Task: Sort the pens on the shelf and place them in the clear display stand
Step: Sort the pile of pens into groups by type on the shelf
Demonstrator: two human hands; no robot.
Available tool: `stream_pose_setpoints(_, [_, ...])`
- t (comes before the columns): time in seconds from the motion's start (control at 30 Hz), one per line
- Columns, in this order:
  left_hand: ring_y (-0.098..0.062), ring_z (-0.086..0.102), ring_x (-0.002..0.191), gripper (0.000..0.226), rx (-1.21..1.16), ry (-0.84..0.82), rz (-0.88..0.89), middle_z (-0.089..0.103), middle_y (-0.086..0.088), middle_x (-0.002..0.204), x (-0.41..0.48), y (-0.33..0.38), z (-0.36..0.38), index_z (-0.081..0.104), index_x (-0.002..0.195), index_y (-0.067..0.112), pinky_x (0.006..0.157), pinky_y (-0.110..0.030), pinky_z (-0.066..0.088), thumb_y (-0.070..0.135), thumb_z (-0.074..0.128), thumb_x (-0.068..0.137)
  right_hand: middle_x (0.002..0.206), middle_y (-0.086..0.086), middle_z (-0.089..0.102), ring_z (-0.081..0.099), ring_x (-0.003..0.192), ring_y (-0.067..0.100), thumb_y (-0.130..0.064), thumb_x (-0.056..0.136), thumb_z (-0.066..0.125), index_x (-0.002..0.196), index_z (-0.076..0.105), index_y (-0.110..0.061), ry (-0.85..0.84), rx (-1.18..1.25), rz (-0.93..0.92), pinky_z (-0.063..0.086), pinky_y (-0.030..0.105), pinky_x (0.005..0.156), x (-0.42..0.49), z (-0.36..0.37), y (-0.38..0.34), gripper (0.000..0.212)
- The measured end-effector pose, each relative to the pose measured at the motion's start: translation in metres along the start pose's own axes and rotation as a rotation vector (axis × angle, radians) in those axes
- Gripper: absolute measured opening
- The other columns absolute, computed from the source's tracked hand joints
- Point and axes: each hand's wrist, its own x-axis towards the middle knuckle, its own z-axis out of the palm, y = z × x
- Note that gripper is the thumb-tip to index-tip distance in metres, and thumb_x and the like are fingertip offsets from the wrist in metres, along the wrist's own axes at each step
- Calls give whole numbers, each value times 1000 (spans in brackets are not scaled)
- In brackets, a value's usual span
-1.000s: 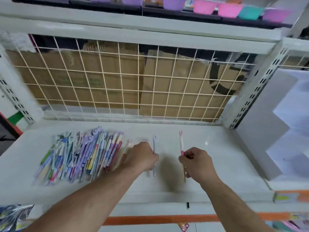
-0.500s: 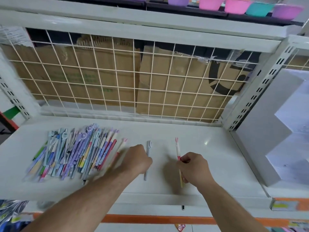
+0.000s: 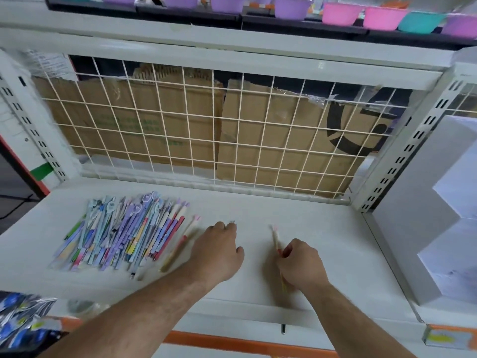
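— While the pens [image 3: 124,233] lie heaped on the shelf [image 3: 322,228], how far along is sorting?
— Early stage, by judgement. No pen is seen in a clear stand, and no such stand is identifiable.
— Condition of the hands?
— The right hand [image 3: 300,264] pinches one pink-and-yellow pen [image 3: 275,237], well apart from the heap. The left hand [image 3: 219,249] sits curled between the two, just beside a loose pen [image 3: 180,244]; whether it holds anything cannot be told.
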Motion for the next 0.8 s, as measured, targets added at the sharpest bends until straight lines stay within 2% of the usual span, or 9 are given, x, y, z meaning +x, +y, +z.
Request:
stream_pose_setpoints(0.17, [-21, 55, 99, 30, 18, 8, -23, 56, -2, 109, -8, -2, -3, 51, 112, 17, 69, -31, 38, 39, 47, 91, 85, -7, 64, 63, 78, 17, -38, 87, 56, 89, 55, -24, 30, -113, -97, 50, 28, 68, -7, -3, -8, 15])
stream_pose_setpoints(0.23, [-21, 57, 99, 30, 5, 16, -53, 57, -1, 110, -12, -5, -3, 52, 111, 18, 72, -32, 42, 40, 48, 91, 90, -7, 63, 62, 79, 17, -38, 87, 56, 90, 53, -24, 40, -153, -189, 49, 28, 68, -11, 0, -15, 15])
stream_pose_setpoints(0.37, [-22, 58, 102, 32, 16, 39, -98, 60, 0, 111, -20, -21, -3, 54, 110, 20, 88, -37, 46, 45, 50, 90, 105, -8, 60, 63, 89, 19, -42, 91, 54, 108, 56, -25, 22, -257, -374, 49, 28, 72, -20, 12, -35, 24])
stream_pose_setpoints(0.43, [-23, 57, 104, 33, 7, 46, -116, 60, -1, 113, -25, -31, -6, 55, 112, 19, 86, -37, 48, 43, 50, 91, 107, -7, 60, 62, 91, 18, -44, 92, 54, 112, 57, -25, -6, -284, -418, 50, 29, 74, -25, 20, -44, 27])
stream_pose_setpoints(0.63, [-23, 57, 108, 36, 61, 76, -123, 61, -4, 115, -24, -71, -21, 58, 114, 15, 88, -36, 51, 41, 49, 91, 109, -10, 61, 62, 97, 14, -47, 90, 57, 110, 57, -29, -41, -254, -405, 51, 33, 86, -34, 35, -69, 27])
stream_pose_setpoints(0.8, [-25, 61, 104, 44, 192, 77, -83, 64, -7, 115, -8, -103, -27, 56, 127, 14, 88, -34, 50, 40, 45, 92, 106, -7, 63, 63, 95, 17, -42, 91, 57, 105, 59, -27, -30, -240, -376, 50, 30, 80, -38, 46, -89, 20])
